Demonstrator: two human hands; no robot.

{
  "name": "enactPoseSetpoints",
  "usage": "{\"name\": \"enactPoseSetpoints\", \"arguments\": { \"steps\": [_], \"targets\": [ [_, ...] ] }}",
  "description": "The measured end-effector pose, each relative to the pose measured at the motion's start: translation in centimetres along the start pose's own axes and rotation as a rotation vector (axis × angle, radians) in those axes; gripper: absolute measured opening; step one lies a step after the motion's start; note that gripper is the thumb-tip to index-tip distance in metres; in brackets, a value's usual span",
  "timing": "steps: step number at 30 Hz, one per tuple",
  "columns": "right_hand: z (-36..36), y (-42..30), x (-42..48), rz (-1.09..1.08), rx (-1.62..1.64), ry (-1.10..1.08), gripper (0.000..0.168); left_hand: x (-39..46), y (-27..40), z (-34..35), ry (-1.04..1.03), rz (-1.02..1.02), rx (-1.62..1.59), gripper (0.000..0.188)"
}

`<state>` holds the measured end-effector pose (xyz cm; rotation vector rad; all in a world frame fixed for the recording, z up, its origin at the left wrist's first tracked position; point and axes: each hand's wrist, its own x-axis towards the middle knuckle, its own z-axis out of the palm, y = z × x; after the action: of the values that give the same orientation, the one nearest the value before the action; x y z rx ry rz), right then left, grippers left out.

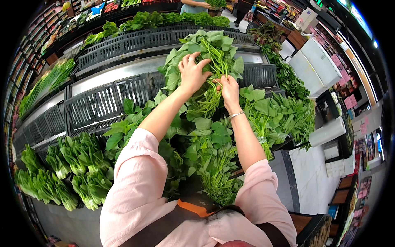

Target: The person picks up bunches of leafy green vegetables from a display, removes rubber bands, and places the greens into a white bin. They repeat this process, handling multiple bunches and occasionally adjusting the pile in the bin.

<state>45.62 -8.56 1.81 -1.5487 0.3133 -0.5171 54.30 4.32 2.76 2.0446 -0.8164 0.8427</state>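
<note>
A large bunch of leafy greens with long stems (pixel 216 58) lies in front of me, over the black slatted rack. My left hand (pixel 193 72), with a ring on one finger, rests on its leaves, thumb and fingers spread; whether it grips any leaf is unclear. At the lower right of the bunch, my right hand (pixel 229 89) is closed around some of the stems, a bracelet on its wrist. Loose stems (pixel 206 103) hang between the hands. Nearer to me are more leafy greens (pixel 213 145), and a tied bunch (pixel 260 123) lies right of my right forearm.
Black slatted crates (pixel 98 105) and metal shelf strips extend left. Green-leaved heads with pale stalks (pixel 86 154) stand at lower left, long thin greens (pixel 49 83) beyond. White foam boxes (pixel 314 68) and a plastic bag roll (pixel 327 131) are at right. A person (pixel 194 6) stands across the display.
</note>
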Motion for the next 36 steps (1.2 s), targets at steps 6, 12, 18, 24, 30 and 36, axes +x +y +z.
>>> {"name": "enactPoseSetpoints", "arguments": {
  "steps": [6,12,18,24,30,36],
  "targets": [
    [-0.3,0.1,0.1,-0.003,0.049,-0.013,0.023,0.1,-0.4,0.1,0.016,-0.084,-0.06,0.052],
    [-0.1,0.0,0.1,0.005,0.063,-0.006,0.023,-0.6,-1.1,0.0,-0.049,-0.146,-0.083,0.054],
    [-0.3,0.3,-0.3,0.048,0.078,-0.011,0.024,-1.8,-1.2,-0.5,-0.021,-0.17,-0.108,0.053],
    [-0.6,1.1,-0.2,0.049,0.061,-0.01,0.023,-2.2,-2.0,-1.2,-0.029,-0.206,-0.12,0.051],
    [-0.6,1.4,-0.2,0.061,0.045,-0.003,0.022,-1.6,-2.5,-1.4,-0.15,-0.211,-0.298,0.046],
    [-0.4,1.7,-0.2,0.053,0.08,-0.009,0.02,-0.7,-3.2,0.6,-0.199,-0.428,-0.489,0.043]
  ]
}}
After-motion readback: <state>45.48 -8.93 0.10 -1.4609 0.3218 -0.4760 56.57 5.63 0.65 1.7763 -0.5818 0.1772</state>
